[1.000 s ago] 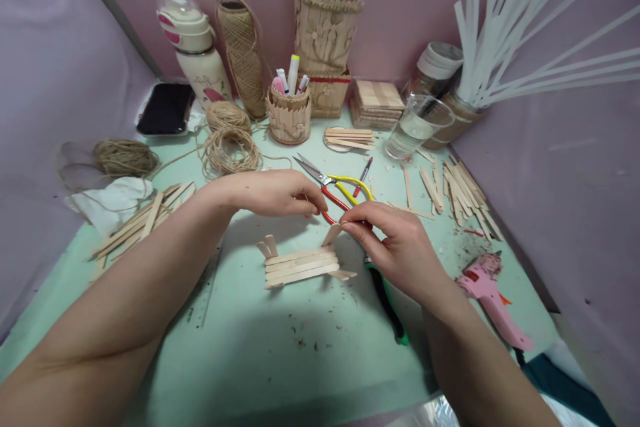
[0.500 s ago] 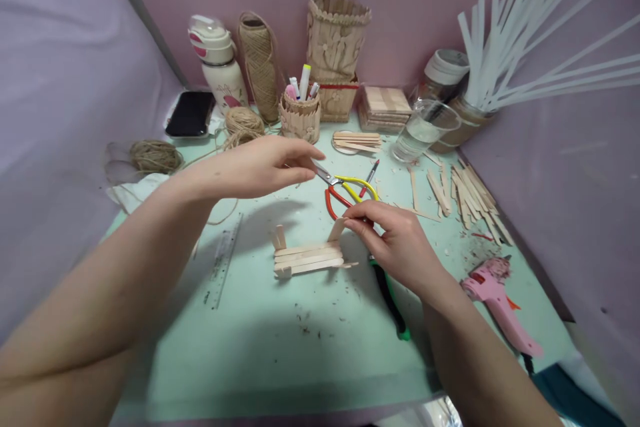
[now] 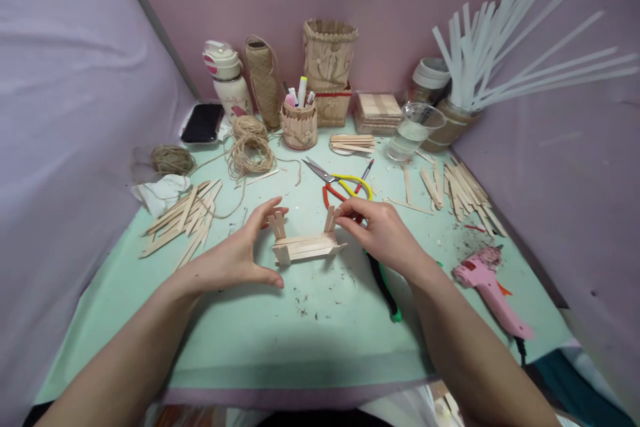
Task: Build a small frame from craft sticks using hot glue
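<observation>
A small bench-like piece made of wooden craft sticks (image 3: 306,247) stands near the middle of the table, with upright sticks at both ends. My left hand (image 3: 245,250) is at its left end, thumb and fingers spread wide around it, holding nothing. At the right end, my right hand (image 3: 373,223) pinches the top of an upright stick between thumb and fingers. Just behind my right hand lie scissors (image 3: 327,177) with red and yellow handles, their blades apart. Pliers with black and green handles (image 3: 384,287) are partly under my right hand.
Loose sticks (image 3: 187,220) lie left, more sticks (image 3: 467,190) right. A pink glue gun (image 3: 495,293) is at the right. Twine (image 3: 253,147), a marker holder (image 3: 299,125), a cup of water (image 3: 413,133), a bottle (image 3: 233,90) and a phone (image 3: 203,123) stand or lie behind.
My left hand has come down and back from near the scissors to the left end of the stick piece, its fingers spreading. The view has shifted. My right hand still pinches at the right end.
</observation>
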### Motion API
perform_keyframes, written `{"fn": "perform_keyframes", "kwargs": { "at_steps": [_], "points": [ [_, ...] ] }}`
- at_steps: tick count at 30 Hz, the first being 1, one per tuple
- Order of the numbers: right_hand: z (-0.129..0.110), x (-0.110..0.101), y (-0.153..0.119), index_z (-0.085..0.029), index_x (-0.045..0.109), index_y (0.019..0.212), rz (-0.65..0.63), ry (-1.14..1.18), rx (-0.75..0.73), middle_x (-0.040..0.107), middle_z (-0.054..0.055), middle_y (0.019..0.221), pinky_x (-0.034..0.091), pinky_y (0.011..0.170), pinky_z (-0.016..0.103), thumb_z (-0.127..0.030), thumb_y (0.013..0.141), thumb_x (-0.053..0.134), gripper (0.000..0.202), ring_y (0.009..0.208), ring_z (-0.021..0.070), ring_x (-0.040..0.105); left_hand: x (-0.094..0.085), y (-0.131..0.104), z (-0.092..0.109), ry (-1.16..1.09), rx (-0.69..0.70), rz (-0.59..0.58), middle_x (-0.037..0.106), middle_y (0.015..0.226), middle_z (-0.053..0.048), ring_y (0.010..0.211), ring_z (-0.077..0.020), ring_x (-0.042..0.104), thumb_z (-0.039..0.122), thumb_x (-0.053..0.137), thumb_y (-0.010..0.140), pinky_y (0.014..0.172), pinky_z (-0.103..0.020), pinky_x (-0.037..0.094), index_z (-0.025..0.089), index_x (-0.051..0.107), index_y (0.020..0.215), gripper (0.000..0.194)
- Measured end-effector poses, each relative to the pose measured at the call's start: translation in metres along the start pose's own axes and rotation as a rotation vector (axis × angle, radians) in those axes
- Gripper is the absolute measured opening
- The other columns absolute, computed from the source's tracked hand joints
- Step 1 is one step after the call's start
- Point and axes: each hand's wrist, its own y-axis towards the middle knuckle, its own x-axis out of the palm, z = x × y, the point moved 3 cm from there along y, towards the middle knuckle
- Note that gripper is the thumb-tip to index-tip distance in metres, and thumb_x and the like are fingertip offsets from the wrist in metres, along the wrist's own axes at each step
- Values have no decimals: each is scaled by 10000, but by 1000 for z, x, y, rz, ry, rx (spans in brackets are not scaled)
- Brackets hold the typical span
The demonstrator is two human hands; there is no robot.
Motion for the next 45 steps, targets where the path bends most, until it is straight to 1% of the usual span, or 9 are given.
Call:
{"fn": "perform_keyframes", "kwargs": {
  "at_steps": [3,6,10,16,23,30,33,38,45],
  "points": [
    [3,3,0,-206,628,780,-11,11,6,670,-25,744,403,661,252,-159,857,562,112,658,122,569,11,2,0,-17,-34,22,367,1537,-160,1430,-318,364,407,847,634,1171,-507,300,281,148,1498,1118],
    [7,6,-1,-202,619,759,-20,14,19,676,-22,746,395,654,250,-166,845,558,111,656,123,573,17,3,1,-33,-56,57,420,1495,-153,1390,-313,421,363,827,651,1153,-499,333,255,243,1437,985],
    [11,10,-1,-200,628,755,-49,5,35,683,-19,746,386,636,248,-159,827,541,120,653,123,576,23,5,1,-37,-35,115,496,1408,-127,1338,-302,473,336,810,656,1131,-492,363,255,281,1398,914],
    [18,17,0,-204,607,751,-112,18,56,682,-16,730,405,619,247,-160,820,533,109,655,131,596,28,7,1,-25,32,177,589,1255,-81,1223,-266,555,308,774,685,1061,-421,418,249,291,1393,859],
    [18,22,0,-199,627,795,-187,21,84,705,5,790,437,648,263,-178,834,559,83,703,145,620,27,5,11,-29,17,172,624,1191,-67,1157,-260,587,256,731,706,1016,-406,433,246,264,1418,852],
    [17,20,1,-197,640,831,-221,-37,70,704,12,818,433,679,278,-211,883,527,125,731,158,614,31,6,3,-55,34,214,643,1184,-81,1114,-269,611,262,723,711,981,-399,449,239,299,1425,831],
    [18,20,1,-195,665,838,-216,-38,97,713,24,818,435,683,284,-237,898,511,171,732,168,617,33,7,-1,-31,48,229,649,1184,-75,1135,-273,602,260,714,715,1010,-406,429,240,349,1404,780],
    [19,21,0,-202,670,776,-180,-38,114,716,17,776,424,651,274,-250,891,524,191,677,159,605,35,7,-3,19,58,257,658,1164,-53,1133,-266,600,257,693,732,1034,-409,410,239,394,1375,709],
    [18,22,-2,-207,651,735,-162,-44,112,704,10,734,419,630,269,-233,879,537,185,648,155,595,36,8,-2,38,64,251,656,1173,-47,1142,-268,599,253,672,752,1049,-415,404,233,387,1375,685]
  ]
}}
